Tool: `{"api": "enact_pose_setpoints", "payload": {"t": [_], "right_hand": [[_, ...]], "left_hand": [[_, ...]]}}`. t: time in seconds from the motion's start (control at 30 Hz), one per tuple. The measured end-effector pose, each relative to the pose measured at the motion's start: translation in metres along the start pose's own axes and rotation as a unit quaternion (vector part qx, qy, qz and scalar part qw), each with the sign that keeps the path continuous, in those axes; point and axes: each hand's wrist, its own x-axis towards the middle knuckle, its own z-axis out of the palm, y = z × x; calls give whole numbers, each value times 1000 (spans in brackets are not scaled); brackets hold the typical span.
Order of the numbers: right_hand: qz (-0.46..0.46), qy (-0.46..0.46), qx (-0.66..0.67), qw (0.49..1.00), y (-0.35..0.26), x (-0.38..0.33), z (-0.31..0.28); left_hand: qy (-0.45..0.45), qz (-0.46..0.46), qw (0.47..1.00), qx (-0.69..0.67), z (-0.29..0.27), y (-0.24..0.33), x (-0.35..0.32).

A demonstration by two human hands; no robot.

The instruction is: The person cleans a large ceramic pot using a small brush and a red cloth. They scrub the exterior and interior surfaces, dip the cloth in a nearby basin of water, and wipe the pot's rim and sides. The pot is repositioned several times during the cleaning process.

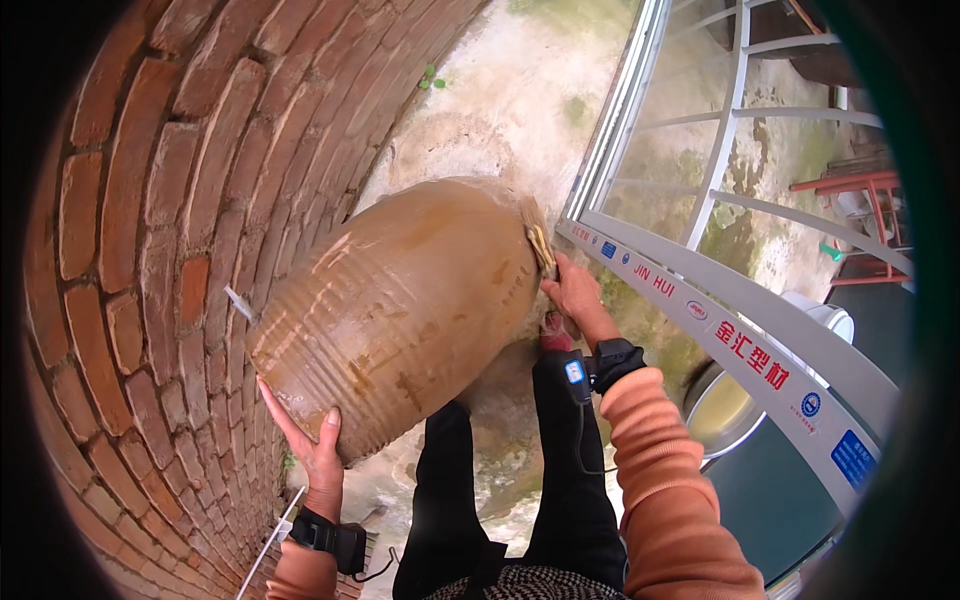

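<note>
A large brown earthenware jar (400,310) lies tilted in front of me, its surface wet and its lower left part ribbed. With thumb and fingers apart, my left hand (318,450) supports the jar's near left end. My right hand (580,298) is closed around a straw brush (538,240), which touches the jar's right end. The jar's opening does not show.
A brick wall (190,220) runs close along the left. To the right stands a white-framed window or door panel (720,350) with curved bars. Behind it a white bucket (722,410) holds yellowish liquid. The concrete floor (500,100) is stained.
</note>
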Motion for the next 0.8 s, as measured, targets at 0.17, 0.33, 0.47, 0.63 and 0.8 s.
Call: {"api": "enact_pose_setpoints", "payload": {"t": [0.17, 0.33, 0.47, 0.63, 0.8], "right_hand": [[46, 43, 80, 995, 14, -7, -2], [-22, 62, 78, 995, 2, 13, 3], [-27, -19, 2, 999, 30, 12, 11], [69, 44, 94, 992, 57, -6, 19], [-97, 94, 164, 977, 40, 24, 33]], "left_hand": [[15, -36, 998, -52, 1, 0, 2], [36, -59, 994, -83, 2, 0, -1], [58, -77, 990, -104, 8, 2, -6], [71, -79, 985, -137, 13, 3, -10], [88, -85, 983, -133, 15, 3, -12]]}}
